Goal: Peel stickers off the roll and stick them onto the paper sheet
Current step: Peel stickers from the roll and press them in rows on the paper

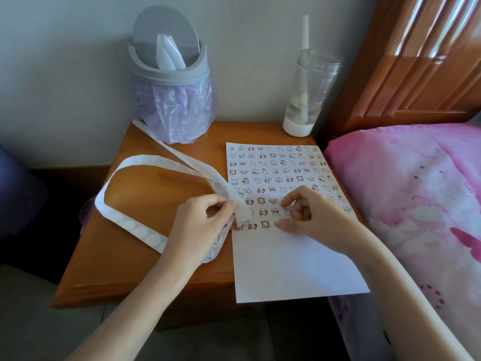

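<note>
A white paper sheet (291,267) lies on the wooden bedside table (125,256), its upper part filled with rows of small cartoon stickers. A long white sticker strip (125,220) loops across the table's left side, mostly bare backing with round empty spots. My left hand (205,220) pinches the strip at the sheet's left edge. My right hand (309,212) rests on the sheet with curled fingers; its thumb presses a sticker (277,224) at the end of the lowest row.
A grey lidded bin (169,74) with a purple bag stands at the table's back left. A clear bottle (307,84) with a white base stands at the back right. A pink bed cover (416,204) and wooden headboard (416,61) border the right.
</note>
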The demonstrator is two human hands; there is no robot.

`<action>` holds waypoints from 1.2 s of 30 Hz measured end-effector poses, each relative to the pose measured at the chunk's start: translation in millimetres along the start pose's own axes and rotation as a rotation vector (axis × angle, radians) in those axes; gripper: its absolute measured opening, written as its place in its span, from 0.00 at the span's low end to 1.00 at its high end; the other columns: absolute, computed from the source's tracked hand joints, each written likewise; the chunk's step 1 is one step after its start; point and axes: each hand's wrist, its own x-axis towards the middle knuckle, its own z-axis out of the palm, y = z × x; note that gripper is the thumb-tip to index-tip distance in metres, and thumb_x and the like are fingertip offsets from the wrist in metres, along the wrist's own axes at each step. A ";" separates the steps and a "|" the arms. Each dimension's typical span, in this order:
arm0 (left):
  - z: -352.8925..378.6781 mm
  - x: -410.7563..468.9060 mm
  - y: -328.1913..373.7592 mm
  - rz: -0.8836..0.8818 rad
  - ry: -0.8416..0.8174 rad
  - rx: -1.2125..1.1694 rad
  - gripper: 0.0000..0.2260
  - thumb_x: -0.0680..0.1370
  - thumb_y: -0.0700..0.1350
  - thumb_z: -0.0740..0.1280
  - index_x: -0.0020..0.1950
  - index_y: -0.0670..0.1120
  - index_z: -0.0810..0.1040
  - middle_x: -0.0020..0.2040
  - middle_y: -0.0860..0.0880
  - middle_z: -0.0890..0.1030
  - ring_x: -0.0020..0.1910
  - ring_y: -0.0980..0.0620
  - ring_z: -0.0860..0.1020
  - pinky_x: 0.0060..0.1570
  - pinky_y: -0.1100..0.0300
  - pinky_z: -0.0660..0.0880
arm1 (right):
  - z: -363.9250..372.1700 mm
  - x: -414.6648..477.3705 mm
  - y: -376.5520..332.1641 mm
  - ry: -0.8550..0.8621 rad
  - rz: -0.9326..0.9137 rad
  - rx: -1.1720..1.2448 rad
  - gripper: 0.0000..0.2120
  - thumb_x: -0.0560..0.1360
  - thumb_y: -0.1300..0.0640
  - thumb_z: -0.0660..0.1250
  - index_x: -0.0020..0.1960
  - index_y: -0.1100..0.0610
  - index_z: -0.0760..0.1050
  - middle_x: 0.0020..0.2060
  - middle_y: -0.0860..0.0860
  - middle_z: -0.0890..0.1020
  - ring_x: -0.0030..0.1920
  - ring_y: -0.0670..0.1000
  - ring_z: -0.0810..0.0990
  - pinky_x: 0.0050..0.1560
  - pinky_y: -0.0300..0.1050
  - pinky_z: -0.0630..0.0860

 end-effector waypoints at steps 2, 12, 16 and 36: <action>0.2 -0.1 -0.3 0.004 0.001 0.002 0.09 0.76 0.48 0.66 0.52 0.46 0.82 0.42 0.58 0.81 0.43 0.72 0.76 0.35 0.79 0.71 | -3.0 0.3 1.4 -0.020 -0.008 0.016 0.12 0.71 0.59 0.73 0.49 0.51 0.72 0.30 0.45 0.69 0.29 0.41 0.66 0.36 0.36 0.66; -1.2 -0.5 1.7 -0.008 0.003 -0.009 0.10 0.77 0.48 0.66 0.52 0.45 0.82 0.44 0.55 0.83 0.43 0.62 0.80 0.36 0.78 0.71 | 4.0 2.0 0.7 0.054 0.010 0.005 0.10 0.71 0.55 0.73 0.47 0.50 0.72 0.29 0.45 0.70 0.31 0.45 0.68 0.38 0.47 0.67; -1.1 -0.2 1.5 -0.011 -0.003 -0.010 0.09 0.77 0.48 0.66 0.52 0.46 0.82 0.42 0.57 0.81 0.46 0.70 0.76 0.36 0.78 0.71 | 8.2 0.0 -6.2 0.105 0.034 -0.047 0.16 0.68 0.44 0.73 0.48 0.50 0.72 0.30 0.44 0.70 0.31 0.45 0.68 0.37 0.45 0.66; -8.6 1.0 16.3 -0.137 0.051 -0.333 0.06 0.76 0.49 0.66 0.45 0.50 0.82 0.40 0.54 0.85 0.41 0.56 0.83 0.42 0.66 0.78 | 17.1 -12.9 -45.5 0.213 -0.309 0.133 0.02 0.73 0.55 0.70 0.45 0.50 0.80 0.41 0.42 0.83 0.42 0.45 0.79 0.42 0.37 0.76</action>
